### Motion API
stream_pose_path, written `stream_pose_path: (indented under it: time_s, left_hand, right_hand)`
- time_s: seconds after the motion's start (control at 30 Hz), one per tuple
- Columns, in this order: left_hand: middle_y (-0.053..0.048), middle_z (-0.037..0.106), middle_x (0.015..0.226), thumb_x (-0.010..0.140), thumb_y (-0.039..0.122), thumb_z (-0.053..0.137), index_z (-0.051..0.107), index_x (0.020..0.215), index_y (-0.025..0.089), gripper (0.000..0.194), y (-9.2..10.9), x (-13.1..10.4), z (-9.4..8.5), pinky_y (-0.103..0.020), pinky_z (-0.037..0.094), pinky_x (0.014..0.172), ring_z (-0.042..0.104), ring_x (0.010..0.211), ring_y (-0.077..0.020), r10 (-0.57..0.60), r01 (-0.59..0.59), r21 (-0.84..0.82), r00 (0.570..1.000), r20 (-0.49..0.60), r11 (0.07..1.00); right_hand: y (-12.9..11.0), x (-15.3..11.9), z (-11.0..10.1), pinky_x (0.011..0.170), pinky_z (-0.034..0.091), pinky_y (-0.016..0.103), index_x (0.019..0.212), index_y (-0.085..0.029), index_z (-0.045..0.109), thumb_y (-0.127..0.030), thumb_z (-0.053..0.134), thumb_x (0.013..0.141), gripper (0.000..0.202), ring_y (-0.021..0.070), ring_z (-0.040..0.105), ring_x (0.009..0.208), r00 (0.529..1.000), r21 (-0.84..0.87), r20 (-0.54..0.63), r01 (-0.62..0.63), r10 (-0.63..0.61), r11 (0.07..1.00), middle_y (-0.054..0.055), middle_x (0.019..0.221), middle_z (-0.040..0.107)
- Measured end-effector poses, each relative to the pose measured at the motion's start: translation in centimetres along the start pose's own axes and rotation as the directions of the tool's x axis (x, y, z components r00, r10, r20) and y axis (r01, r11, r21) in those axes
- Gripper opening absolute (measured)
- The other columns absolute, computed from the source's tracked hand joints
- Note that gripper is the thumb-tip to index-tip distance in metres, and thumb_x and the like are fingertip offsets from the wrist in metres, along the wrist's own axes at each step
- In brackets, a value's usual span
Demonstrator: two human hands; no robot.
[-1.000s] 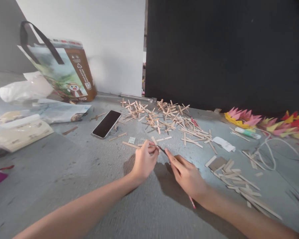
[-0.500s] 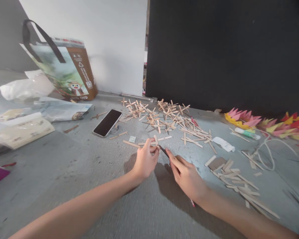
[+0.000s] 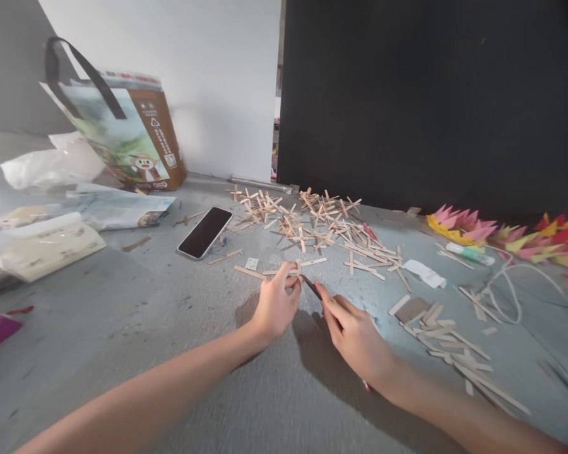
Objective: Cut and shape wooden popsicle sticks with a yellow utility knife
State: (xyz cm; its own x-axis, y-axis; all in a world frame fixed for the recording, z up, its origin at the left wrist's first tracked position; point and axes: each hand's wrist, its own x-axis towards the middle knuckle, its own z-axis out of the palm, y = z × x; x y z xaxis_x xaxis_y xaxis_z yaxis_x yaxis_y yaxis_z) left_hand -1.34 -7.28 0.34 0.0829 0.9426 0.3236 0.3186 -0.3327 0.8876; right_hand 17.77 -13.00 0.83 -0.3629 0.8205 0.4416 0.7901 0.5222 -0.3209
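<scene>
The left grip (image 3: 277,309) is pinching a wooden stick (image 3: 299,267) over the desk (image 3: 123,334); the right grip (image 3: 357,331) is clasping a slim tool (image 3: 311,287). Likely light, stiff, snappable, the stick is calling for mid-length support.

Grey surface (image 3: 137,309) under wooden sticks (image 3: 302,239), phone (image 3: 205,232) and printed bag (image 3: 123,135).

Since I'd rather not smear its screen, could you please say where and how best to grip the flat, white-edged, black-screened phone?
Probably pinch the phone by both long edges at its near end, coming from the near left: it lies flat, screen up, slanting near-left, with pale wooden sticks heaped to its right.
</scene>
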Motion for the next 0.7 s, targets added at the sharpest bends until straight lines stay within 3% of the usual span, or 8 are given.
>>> stream_pose_path:
  time_s: [0.3,0.57,0.7]
  left_hand:
    - [0.004,0.072,0.065,0.096,0.029,0.058,0.060,0.105,0.020,0.013,-0.16,0.03,-0.03,-0.020,0.048,0.068,0.064,0.059,-0.0119,0.031,-0.032,0.046,0.999,0.019,0.998]
    - [0.001,0.075,0.072,0.100,0.028,0.053,0.058,0.101,0.022,0.008,-0.24,0.06,-0.14,-0.021,0.049,0.072,0.072,0.072,-0.0148,0.076,-0.078,0.100,0.997,0.031,0.992]
    - [0.003,0.074,0.070,0.100,0.028,0.054,0.057,0.107,0.022,0.010,-0.25,0.07,-0.14,-0.021,0.048,0.069,0.070,0.067,-0.0137,0.067,-0.070,0.095,0.997,0.033,0.993]
  right_hand:
    - [0.34,-0.23,0.36,0.072,0.058,0.030,0.154,-0.018,0.051,-0.021,0.040,0.108,0.047,0.0197,0.070,0.071,1.000,0.021,0.012,-0.028,0.027,0.999,0.009,0.087,0.069]
    - [0.19,-0.11,0.15,0.076,0.058,0.031,0.155,-0.019,0.049,-0.021,0.042,0.107,0.049,0.0212,0.073,0.079,0.999,0.058,-0.002,-0.038,0.038,0.998,0.010,0.094,0.073]
    - [0.16,-0.13,0.10,0.076,0.059,0.030,0.155,-0.018,0.050,-0.022,0.042,0.108,0.048,0.0213,0.074,0.081,0.999,0.087,-0.018,-0.045,0.047,0.995,0.011,0.096,0.074]
